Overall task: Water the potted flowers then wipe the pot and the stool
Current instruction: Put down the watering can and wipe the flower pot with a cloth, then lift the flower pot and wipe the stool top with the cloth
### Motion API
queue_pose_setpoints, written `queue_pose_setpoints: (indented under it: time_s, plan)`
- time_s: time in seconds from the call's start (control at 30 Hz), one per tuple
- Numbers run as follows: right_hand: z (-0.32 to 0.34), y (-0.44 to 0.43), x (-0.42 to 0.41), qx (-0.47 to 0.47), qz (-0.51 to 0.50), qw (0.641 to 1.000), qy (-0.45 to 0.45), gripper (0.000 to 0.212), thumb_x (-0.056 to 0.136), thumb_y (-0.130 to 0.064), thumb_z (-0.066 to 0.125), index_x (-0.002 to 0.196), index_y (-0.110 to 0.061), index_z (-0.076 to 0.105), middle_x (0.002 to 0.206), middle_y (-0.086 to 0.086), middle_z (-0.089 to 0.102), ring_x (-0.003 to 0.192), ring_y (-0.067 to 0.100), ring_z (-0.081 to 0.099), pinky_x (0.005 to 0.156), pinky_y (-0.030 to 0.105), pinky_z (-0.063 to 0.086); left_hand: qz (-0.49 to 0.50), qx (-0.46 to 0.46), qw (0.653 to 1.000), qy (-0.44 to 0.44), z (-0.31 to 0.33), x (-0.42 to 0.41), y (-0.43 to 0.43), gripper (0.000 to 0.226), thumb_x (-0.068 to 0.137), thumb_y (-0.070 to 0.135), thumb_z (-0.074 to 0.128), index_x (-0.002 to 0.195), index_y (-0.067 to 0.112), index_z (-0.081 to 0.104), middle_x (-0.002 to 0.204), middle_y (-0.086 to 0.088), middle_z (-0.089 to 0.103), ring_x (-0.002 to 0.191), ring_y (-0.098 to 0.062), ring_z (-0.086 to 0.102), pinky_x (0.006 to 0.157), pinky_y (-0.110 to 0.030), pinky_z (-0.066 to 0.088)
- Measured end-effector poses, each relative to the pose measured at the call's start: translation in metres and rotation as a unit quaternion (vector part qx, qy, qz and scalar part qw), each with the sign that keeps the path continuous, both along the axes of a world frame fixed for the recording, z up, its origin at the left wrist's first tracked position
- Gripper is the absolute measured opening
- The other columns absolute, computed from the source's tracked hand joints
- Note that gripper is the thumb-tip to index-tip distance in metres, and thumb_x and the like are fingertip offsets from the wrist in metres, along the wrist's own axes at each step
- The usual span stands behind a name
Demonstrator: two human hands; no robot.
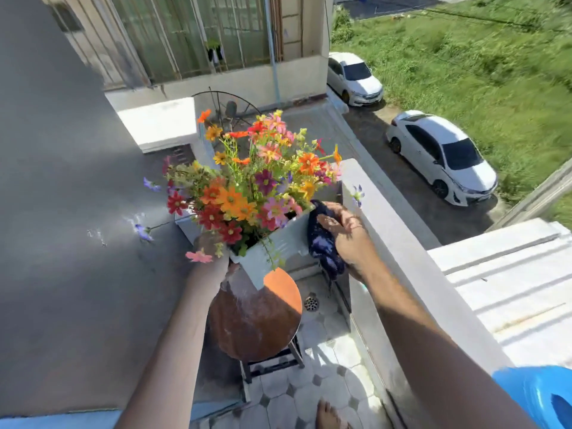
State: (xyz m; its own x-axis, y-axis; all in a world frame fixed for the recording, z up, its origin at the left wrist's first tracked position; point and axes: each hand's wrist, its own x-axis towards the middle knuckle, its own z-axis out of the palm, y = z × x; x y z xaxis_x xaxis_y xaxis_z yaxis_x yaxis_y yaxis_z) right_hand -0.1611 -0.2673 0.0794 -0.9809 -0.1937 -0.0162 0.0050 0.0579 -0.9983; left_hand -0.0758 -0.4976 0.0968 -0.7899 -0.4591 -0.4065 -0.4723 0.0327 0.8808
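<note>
Wiping is under way: a dark cloth (323,239) is clamped in the right hand (346,233) and pressed against the pot's (278,249) side. The pot is held lifted over the stool (257,323), likely to free both surfaces. Opposite that grip, the left hand (213,255) steadies the pot; its fingers are hidden by flowers (247,187), so its closure cannot be told.

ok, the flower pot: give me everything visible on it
The pot is a pale, rectangular box planter with ribbed sides, plastic by its look, tilted with one corner over the round brown stool. It is packed with multicoloured flowers. The left hand is at its near-left side, mostly hidden by blooms. The right hand presses a dark blue cloth against its right end.
</note>
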Motion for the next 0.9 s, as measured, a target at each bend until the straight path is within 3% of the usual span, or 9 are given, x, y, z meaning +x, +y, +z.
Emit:
queue_pose_setpoints:
  time_s: [0.17, 0.33, 0.43, 0.5, 0.57, 0.63, 0.73, 0.8, 0.9]
  plan:
    - [-0.030, -0.013, -0.013, 0.063, 0.047, 0.997, -0.018, 0.024, 0.095, 0.002, 0.061, 0.113, -0.015, 0.063, 0.104, -0.009, 0.068, 0.086, -0.019, 0.062, 0.085, 0.013, 0.045, 0.088, 0.063, 0.993, 0.048, -0.001, -0.015, 0.002, 0.034, 0.103, 0.017, 0.027, 0.075, 0.014, 0.046, 0.041, 0.006, 0.054, 0.026, -0.001, 0.042, 0.030, -0.010, 0.021]
    - [-0.074, -0.037, -0.011, 0.055, 0.063, 0.993, -0.084, 0.022, 0.097, -0.003, 0.061, 0.116, -0.012, 0.065, 0.104, -0.003, 0.070, 0.087, -0.002, 0.067, 0.080, 0.018, 0.051, 0.140, 0.073, 0.986, 0.061, -0.009, -0.014, -0.010, 0.037, 0.100, 0.011, 0.026, 0.075, 0.010, 0.053, 0.041, 0.003, 0.057, 0.029, -0.002, 0.045, 0.031, -0.013, 0.029]
    - [-0.100, -0.057, -0.002, 0.079, 0.100, 0.989, -0.082, 0.026, 0.099, -0.002, 0.056, 0.123, -0.012, 0.059, 0.102, -0.015, 0.062, 0.082, -0.021, 0.061, 0.074, 0.002, 0.045, 0.136, 0.035, 0.988, 0.064, -0.009, -0.018, -0.019, 0.038, 0.096, 0.006, 0.032, 0.066, 0.011, 0.055, 0.041, 0.003, 0.056, 0.030, -0.001, 0.043, 0.035, -0.015, 0.030]
    - [-0.118, -0.077, 0.001, 0.107, 0.105, 0.985, -0.087, 0.023, 0.099, -0.003, 0.056, 0.116, -0.017, 0.061, 0.095, -0.008, 0.065, 0.081, -0.012, 0.065, 0.069, 0.003, 0.045, 0.135, 0.026, 0.988, 0.071, -0.011, -0.024, -0.028, 0.031, 0.090, 0.007, 0.039, 0.065, 0.012, 0.056, 0.039, 0.004, 0.056, 0.031, -0.002, 0.042, 0.040, -0.020, 0.030]
    - [-0.138, -0.096, 0.005, 0.148, 0.103, 0.980, -0.080, 0.023, 0.097, -0.015, 0.058, 0.113, -0.031, 0.064, 0.103, -0.002, 0.070, 0.097, 0.012, 0.068, 0.083, 0.021, 0.053, 0.134, 0.032, 0.987, 0.080, -0.015, -0.030, -0.037, 0.018, 0.077, 0.017, 0.043, 0.064, 0.013, 0.056, 0.038, 0.004, 0.055, 0.032, -0.004, 0.041, 0.040, -0.020, 0.031]
    - [-0.163, -0.115, 0.011, 0.184, 0.130, 0.971, -0.076, 0.026, 0.096, -0.025, 0.056, 0.117, -0.038, 0.064, 0.115, -0.006, 0.069, 0.107, 0.018, 0.065, 0.093, 0.038, 0.053, 0.145, 0.032, 0.986, 0.074, -0.025, -0.037, -0.053, 0.019, 0.073, 0.020, 0.040, 0.065, 0.013, 0.056, 0.038, 0.003, 0.056, 0.033, -0.004, 0.041, 0.037, -0.018, 0.033]
    - [-0.186, -0.145, 0.017, 0.241, 0.168, 0.956, -0.002, 0.035, 0.096, -0.012, 0.058, 0.128, -0.023, 0.065, 0.122, 0.000, 0.066, 0.113, 0.018, 0.056, 0.096, 0.025, 0.040, 0.169, 0.024, 0.984, 0.047, -0.046, -0.050, -0.083, 0.033, 0.095, 0.011, 0.033, 0.069, 0.014, 0.054, 0.039, 0.003, 0.058, 0.033, -0.004, 0.044, 0.036, -0.018, 0.035]
    - [-0.196, -0.160, 0.024, 0.294, 0.224, 0.926, 0.073, 0.040, 0.092, -0.007, 0.058, 0.130, -0.018, 0.065, 0.121, 0.006, 0.065, 0.112, 0.026, 0.053, 0.096, 0.029, 0.040, 0.150, 0.004, 0.988, 0.046, -0.050, -0.055, -0.091, 0.038, 0.098, 0.008, 0.031, 0.069, 0.012, 0.055, 0.039, 0.003, 0.058, 0.034, -0.004, 0.046, 0.039, -0.021, 0.035]
    - [-0.234, -0.185, 0.043, 0.371, 0.353, 0.849, 0.129, 0.048, 0.085, -0.010, 0.057, 0.132, -0.021, 0.063, 0.114, 0.009, 0.063, 0.103, 0.034, 0.053, 0.083, 0.043, 0.048, 0.123, -0.011, 0.991, 0.041, -0.059, -0.061, -0.105, 0.037, 0.094, 0.007, 0.036, 0.064, 0.008, 0.057, 0.041, 0.001, 0.059, 0.036, -0.009, 0.046, 0.042, -0.023, 0.031]
